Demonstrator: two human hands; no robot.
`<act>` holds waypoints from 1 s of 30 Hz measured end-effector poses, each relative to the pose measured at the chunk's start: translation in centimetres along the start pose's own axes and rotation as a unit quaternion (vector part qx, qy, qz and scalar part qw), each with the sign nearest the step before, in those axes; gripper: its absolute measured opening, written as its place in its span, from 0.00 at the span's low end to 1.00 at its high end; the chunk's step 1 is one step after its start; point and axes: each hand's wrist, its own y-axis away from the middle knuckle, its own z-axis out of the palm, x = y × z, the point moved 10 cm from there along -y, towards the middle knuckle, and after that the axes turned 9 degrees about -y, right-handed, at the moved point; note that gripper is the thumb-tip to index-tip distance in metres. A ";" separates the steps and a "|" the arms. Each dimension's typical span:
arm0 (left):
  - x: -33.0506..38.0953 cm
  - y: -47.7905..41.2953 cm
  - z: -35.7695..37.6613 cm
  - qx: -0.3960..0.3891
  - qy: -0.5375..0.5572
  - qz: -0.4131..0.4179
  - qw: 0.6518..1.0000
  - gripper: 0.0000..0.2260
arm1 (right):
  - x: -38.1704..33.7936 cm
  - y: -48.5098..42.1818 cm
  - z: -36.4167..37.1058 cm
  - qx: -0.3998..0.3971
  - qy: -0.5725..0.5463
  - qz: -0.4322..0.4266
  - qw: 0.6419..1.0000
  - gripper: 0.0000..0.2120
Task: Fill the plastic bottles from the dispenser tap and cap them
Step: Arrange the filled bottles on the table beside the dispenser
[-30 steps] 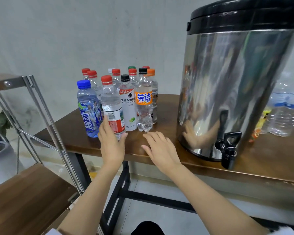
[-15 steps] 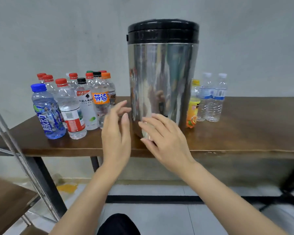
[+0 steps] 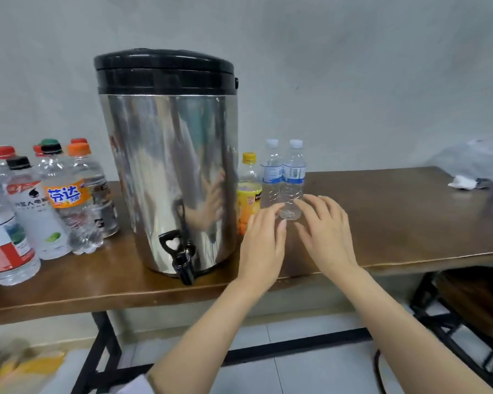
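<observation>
Flanking the right-hand clear bottle (image 3: 294, 177), the left hand (image 3: 264, 240) and the right hand (image 3: 325, 231) were recorded over the near part of the table (image 3: 410, 223). The fingers of both hands were held nearly straight and loosely spread; nothing was gripped or pinched. The fingertips of each hand were seen at the lower body of that bottle, one hand on each side; whether contact was made could not be told. The bottle was found upright, white-capped and blue-labelled, pressed close against a second clear bottle (image 3: 272, 174) of the same kind on its left. A yellow-capped bottle (image 3: 248, 189) with a yellow label was noted further left, just beside the dispenser (image 3: 168, 166). The dispenser, steel-walled with a black lid (image 3: 162, 69), was placed left of centre, its black tap (image 3: 180, 257) set low on the near side, close to the table's near edge. A group of capped bottles (image 3: 60, 200), with red, black, orange and green caps, was noted upright at the table's left end. A white crumpled item (image 3: 463, 183) was seen at the table's far right.
</observation>
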 end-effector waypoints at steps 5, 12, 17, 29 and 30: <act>-2.8 -3.1 6.7 -0.060 -0.054 -0.044 0.996 0.16 | 6.0 -2.6 4.5 -0.087 0.004 0.077 0.993 0.32; -5.4 -4.4 10.7 -0.053 -0.054 -0.060 0.995 0.15 | 11.3 -5.3 12.2 -0.198 -0.115 0.216 0.949 0.46; -6.1 -5.1 11.2 -0.029 -0.059 -0.045 0.997 0.16 | 13.9 -5.5 16.5 -0.197 -0.306 0.334 0.869 0.54; -6.3 -4.3 10.8 -0.028 -0.036 -0.071 0.996 0.16 | 15.0 -2.5 15.1 -0.185 -0.282 0.326 0.883 0.35; -6.4 -4.1 10.7 -0.031 -0.026 -0.082 0.996 0.16 | 15.0 -2.3 14.9 -0.188 -0.294 0.332 0.876 0.36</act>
